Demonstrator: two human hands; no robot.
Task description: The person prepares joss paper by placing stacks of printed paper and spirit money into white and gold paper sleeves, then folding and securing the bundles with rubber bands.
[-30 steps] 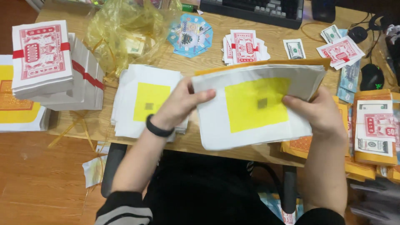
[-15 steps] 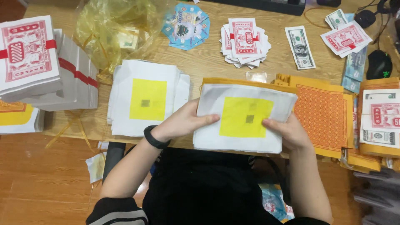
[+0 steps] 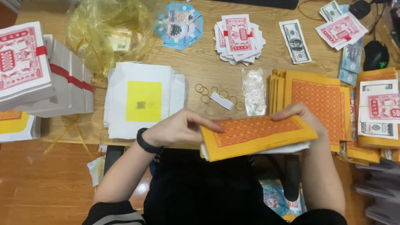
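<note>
A person seated at a wooden desk point(image 3: 200, 62) is holding a folded bundle of papers point(image 3: 256, 136) over the near edge, an orange-yellow sheet with a red lattice print wrapped around white sheets that are peeking out at its near and right ends. The left hand point(image 3: 179, 127) is gripping the bundle's left end, fingers lying flat across the printed top; the right hand point(image 3: 302, 118) is curling over the far right corner, clasping it. By the look of it, the wrapping step is in hand: the outer sheet is being squared around the white stack. The next move seems to call for keeping the fold pinched shut with one hand while the other is freed, perhaps for one of the rubber bands point(image 3: 206, 93) lying just beyond on the desk.

To the left, a pile of white sheets with yellow squares point(image 3: 143, 100) is sitting; to the right, a stack of matching orange sheets point(image 3: 323, 93) is waiting. How many white sheets the bundle is holding cannot be told, its underside and both thumbs are hidden, and the stacks at the left and right edges are cut off by the frame.
</note>
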